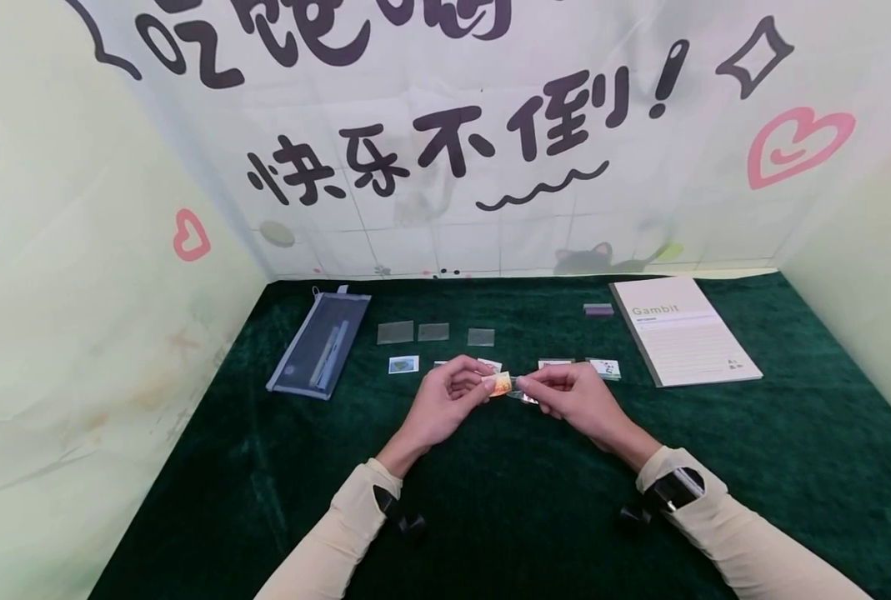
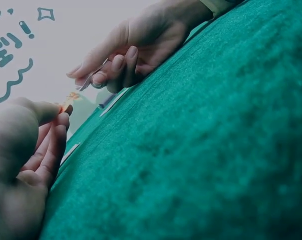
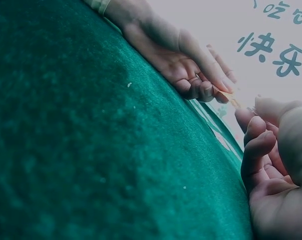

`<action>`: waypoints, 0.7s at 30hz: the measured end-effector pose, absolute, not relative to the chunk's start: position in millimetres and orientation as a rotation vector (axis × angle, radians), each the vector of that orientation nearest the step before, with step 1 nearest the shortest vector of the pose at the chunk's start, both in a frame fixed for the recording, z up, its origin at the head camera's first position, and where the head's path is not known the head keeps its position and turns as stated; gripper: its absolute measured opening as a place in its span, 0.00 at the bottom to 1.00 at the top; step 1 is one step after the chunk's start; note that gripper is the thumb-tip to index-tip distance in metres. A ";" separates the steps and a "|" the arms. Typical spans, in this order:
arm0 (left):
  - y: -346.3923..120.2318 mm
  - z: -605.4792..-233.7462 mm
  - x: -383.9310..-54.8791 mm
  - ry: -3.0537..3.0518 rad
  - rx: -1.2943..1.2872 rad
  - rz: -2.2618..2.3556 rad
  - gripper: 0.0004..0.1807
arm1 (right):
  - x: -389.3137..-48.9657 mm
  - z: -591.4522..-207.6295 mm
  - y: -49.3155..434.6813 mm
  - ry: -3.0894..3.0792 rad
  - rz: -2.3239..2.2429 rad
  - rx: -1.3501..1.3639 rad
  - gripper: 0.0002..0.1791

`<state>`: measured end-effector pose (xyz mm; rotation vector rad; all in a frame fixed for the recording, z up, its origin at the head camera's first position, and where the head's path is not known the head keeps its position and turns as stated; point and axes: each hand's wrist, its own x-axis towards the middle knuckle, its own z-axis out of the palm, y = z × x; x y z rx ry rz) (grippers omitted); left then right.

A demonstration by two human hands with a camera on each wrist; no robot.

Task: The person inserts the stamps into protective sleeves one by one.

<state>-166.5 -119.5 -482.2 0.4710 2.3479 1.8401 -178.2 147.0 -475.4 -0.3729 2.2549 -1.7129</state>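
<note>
My left hand (image 1: pixel 442 402) pinches a small orange-and-white stamp (image 1: pixel 501 384) between thumb and forefinger. Facing it, my right hand (image 1: pixel 586 405) pinches a small clear plastic sleeve (image 1: pixel 517 393) at its edge. Stamp and sleeve are held close together above the cloth; whether they touch cannot be told. In the left wrist view the sleeve (image 2: pixel 93 75) shows as a thin sheet at the right fingertips. The right wrist view shows the stamp (image 3: pixel 233 100) at the left fingertips. Behind the hands lie a blue stamp (image 1: pixel 403 364) and several small cards, partly covered by the fingers.
Clear sleeves (image 1: pixel 396 332) lie in a row at the back. A mesh zip pouch (image 1: pixel 321 346) with pens lies at left. At right are a notebook (image 1: pixel 687 333) and a small purple block (image 1: pixel 598 309). A picture card (image 1: pixel 604 368) lies beside the notebook. Dark green cloth (image 1: pixel 490 517) covers the table.
</note>
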 end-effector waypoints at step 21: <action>-119.8 -481.5 -166.8 2.290 0.420 1.908 0.13 | -179.0 -475.1 147.4 2.240 -1.752 -0.376 0.18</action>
